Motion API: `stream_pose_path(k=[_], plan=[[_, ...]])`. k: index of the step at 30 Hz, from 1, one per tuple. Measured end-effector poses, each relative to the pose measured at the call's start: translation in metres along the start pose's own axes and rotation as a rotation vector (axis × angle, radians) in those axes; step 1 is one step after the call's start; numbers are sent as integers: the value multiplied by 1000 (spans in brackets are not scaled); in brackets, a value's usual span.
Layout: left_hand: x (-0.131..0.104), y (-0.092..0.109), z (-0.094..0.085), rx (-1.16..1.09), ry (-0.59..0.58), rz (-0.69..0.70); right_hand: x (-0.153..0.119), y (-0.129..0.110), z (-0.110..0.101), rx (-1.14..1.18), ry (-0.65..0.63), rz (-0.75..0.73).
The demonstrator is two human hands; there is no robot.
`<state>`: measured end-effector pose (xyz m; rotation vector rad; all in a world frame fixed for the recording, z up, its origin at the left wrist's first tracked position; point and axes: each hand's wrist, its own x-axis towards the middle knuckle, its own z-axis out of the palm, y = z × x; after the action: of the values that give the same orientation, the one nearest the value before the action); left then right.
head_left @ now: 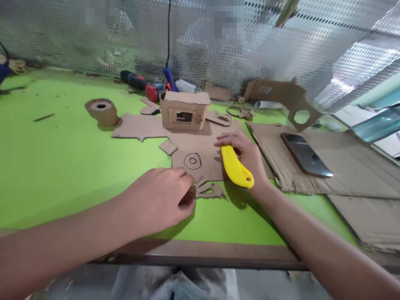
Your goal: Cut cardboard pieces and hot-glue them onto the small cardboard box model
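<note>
My right hand (246,156) is closed around a yellow-handled tool (236,168), which looks like a utility knife; its blade does not show. Beneath that hand lies a flat cardboard sheet (209,146) with two circles (193,161) drawn on it in dark ink, one inside the other. My left hand (168,191) is curled shut at the sheet's front edge. Its fingertips are partly hidden and meet the end of a torn, cut cardboard scrap (215,191). Behind both hands stands a small cardboard box model (186,110) with a framed window opening.
A cardboard roll (102,111) stands at left. A drill (137,81) and a blue-handled tool (169,78) lie along the perforated metal wall (200,41). At right, a phone (306,154) rests on stacked cardboard (350,166). A small cardboard rectangle (168,147) lies near the sheet.
</note>
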<state>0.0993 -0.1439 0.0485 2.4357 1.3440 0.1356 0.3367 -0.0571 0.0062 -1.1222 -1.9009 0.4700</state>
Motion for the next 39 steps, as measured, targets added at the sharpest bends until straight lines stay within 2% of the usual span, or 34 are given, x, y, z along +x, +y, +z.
stream_pose_path(k=[2,5,9,13,18,20,23,25,28,34,39], plan=[[1,0,-4,-20,-2,-1,3,5,-3,-10,-28,66],[1,-1,-8,-88,18,-5,5,11,-6,-39,-40,91],[4,-8,-10,-173,28,-7,7,19,0,-74,-25,151],[10,-18,-9,-408,46,-6,9,23,6,-80,12,189],[18,-25,-3,-658,179,-85,5,1,-1,-55,73,191],[19,-26,-2,-706,209,-73,2,-16,-3,84,65,212],[19,-27,-2,-727,210,-61,-3,-37,-1,350,-113,253],[19,-27,-2,-697,220,-61,-4,-45,2,405,-182,290],[19,-27,-3,-674,263,-71,-4,-48,4,399,-192,314],[21,-30,0,-711,299,-45,-6,-45,5,357,-149,197],[23,-33,8,-726,299,37,-7,-43,7,462,-184,329]])
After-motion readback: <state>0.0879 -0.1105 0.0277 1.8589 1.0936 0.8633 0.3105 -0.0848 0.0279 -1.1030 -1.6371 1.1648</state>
